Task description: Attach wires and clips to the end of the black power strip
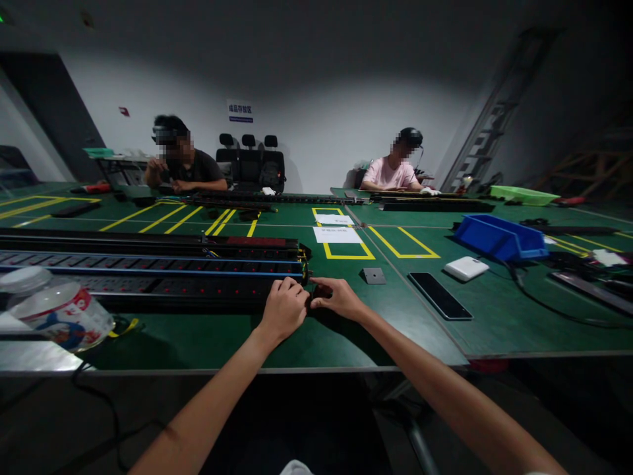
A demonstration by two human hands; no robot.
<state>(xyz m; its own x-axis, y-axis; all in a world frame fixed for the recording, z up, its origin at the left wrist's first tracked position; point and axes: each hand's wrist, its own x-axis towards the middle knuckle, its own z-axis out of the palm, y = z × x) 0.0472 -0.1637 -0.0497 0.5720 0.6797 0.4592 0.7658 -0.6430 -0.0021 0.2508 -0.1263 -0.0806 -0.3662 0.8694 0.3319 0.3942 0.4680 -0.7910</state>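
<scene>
Several long black strips with rows of sockets and small red dots lie side by side on the green table. My left hand (285, 307) is closed over the right end of the nearest black strip (188, 289). Just right of it, my right hand (337, 297) is at that same end, its thumb and forefinger curved toward the strip; whatever is between the fingertips is too small to make out. Thin yellow wires (302, 254) show at the ends of the strips behind my hands. A small grey metal bracket (373, 276) lies to the right.
A black phone (440, 295), a white case (465, 268) and a blue bin (499, 237) are on the right. A clear jar (66, 316) stands at the left front. White papers (337, 235) lie beyond my hands. Two people sit across the table.
</scene>
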